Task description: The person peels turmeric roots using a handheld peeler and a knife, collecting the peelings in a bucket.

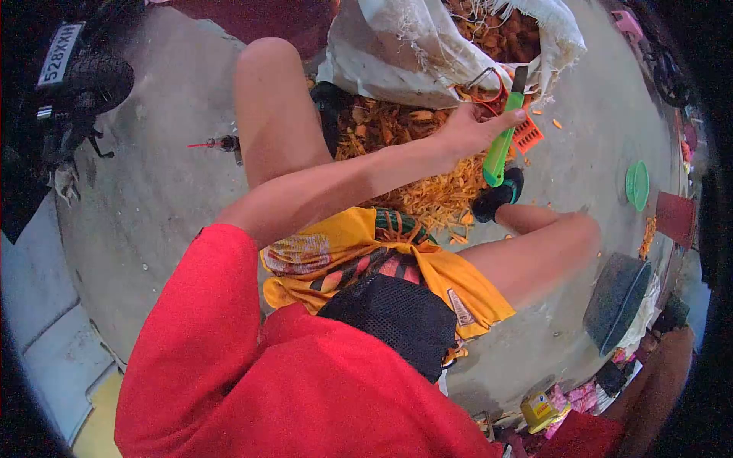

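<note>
My left hand (472,136) reaches across my lap and is closed on a green-handled knife (501,146). The knife's short dark blade (521,79) points away from me, with my thumb lying across the handle. By the same fingers are an orange slotted plastic piece (527,134) and a red-orange loop with a thin metal part (489,85). Below the hand spreads a heap of orange shreds and peelings (435,187) between my feet. Along the lower right edge shows my right arm (657,382); its hand is lost in the dark rim of the view.
A white woven sack (382,57) with peelings inside stands beyond the heap. At right are a green basin (637,185), a dark grey tub (617,301) and a yellow packet (538,411). A parked motorcycle's wheel (95,80) is at upper left.
</note>
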`<action>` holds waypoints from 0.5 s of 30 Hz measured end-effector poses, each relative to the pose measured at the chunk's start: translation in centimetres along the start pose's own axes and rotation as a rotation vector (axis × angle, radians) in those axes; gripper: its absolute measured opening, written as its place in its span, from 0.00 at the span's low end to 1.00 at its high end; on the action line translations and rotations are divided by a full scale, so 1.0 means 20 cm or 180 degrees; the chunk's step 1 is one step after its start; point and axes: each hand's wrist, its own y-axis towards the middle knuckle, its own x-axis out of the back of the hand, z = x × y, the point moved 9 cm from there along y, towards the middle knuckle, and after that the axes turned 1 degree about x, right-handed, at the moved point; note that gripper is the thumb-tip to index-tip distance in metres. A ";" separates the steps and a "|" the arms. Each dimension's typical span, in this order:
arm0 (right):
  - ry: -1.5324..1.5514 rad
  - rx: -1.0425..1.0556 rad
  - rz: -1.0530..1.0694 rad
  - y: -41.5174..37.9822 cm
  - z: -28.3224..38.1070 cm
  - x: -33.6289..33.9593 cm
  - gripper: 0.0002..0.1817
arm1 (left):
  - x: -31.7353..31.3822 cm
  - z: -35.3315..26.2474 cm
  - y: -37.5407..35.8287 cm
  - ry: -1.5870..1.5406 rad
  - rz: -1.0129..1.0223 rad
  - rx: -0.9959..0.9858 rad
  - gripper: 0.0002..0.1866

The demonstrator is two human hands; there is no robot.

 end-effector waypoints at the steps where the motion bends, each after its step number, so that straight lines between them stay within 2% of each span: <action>1: -0.0033 -0.0004 0.0008 -0.01 0.00 0.01 0.18 | 0.00 0.01 0.00 -0.0034 0.0006 -0.0015 0.32; 9: -0.0304 -0.0026 0.0057 -0.09 0.03 0.05 0.18 | 0.01 0.00 -0.04 0.0000 -0.0009 0.0189 0.34; 11: -0.0347 -0.0009 0.0058 -0.10 0.04 0.05 0.18 | -0.01 -0.05 -0.06 -0.0130 0.0050 -0.0056 0.35; 15: -0.0492 -0.0008 0.0028 -0.13 0.05 0.09 0.18 | 0.00 -0.05 -0.05 -0.0138 0.0007 -0.0160 0.35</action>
